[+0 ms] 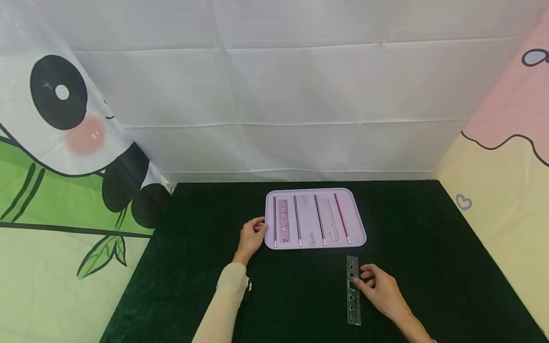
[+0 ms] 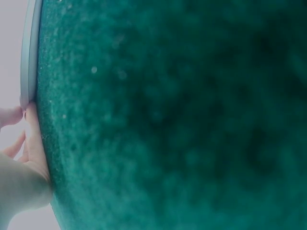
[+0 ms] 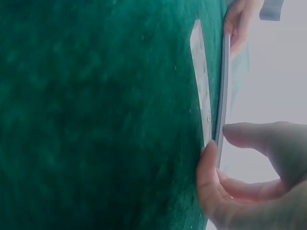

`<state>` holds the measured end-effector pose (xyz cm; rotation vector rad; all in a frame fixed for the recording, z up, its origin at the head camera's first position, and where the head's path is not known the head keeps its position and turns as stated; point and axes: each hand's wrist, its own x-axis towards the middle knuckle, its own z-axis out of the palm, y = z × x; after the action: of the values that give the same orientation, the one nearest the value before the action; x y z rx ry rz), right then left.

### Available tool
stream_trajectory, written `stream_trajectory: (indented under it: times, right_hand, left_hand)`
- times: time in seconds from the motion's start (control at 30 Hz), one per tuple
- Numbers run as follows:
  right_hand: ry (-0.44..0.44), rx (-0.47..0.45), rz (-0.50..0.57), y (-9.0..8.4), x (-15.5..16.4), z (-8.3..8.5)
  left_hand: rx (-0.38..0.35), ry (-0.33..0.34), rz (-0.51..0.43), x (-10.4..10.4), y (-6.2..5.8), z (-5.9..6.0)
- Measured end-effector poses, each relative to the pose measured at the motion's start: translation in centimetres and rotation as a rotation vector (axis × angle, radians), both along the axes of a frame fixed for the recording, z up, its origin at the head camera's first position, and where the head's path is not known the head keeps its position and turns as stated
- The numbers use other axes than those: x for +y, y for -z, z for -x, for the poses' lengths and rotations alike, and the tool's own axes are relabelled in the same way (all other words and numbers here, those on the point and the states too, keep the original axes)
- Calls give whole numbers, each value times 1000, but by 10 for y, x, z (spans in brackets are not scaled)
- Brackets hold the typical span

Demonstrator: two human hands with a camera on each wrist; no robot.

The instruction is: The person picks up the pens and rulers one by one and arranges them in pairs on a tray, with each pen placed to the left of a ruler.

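A pink tray lies on the dark green cloth with several pens and rulers laid side by side in it. My left hand holds its left rim with curled fingers; the left wrist view shows fingertips against the tray's rim. A clear stencil ruler lies flat on the cloth in front of the tray. At its right edge, my right hand pinches it between thumb and forefinger. In the right wrist view the thumb meets the ruler, with the tray edge behind it.
The green cloth covers the table and ends at white and cartoon-print fabric walls at the back and on both sides. In the tray, a red pen lies rightmost and a pink ruler near the left.
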<state>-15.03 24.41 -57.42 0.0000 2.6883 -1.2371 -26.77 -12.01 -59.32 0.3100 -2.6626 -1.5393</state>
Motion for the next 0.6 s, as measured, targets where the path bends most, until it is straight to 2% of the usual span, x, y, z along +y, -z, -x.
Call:
stream_trajectory:
  times: [0.37,0.6]
  right_hand:
    - [18,-15,-58,-2,-13,0]
    - [27,-9,-47,0,-15,-1]
  left_hand:
    - [18,11,-9,0,-2,-2]
    - [7,13,-9,0,-1,-1]
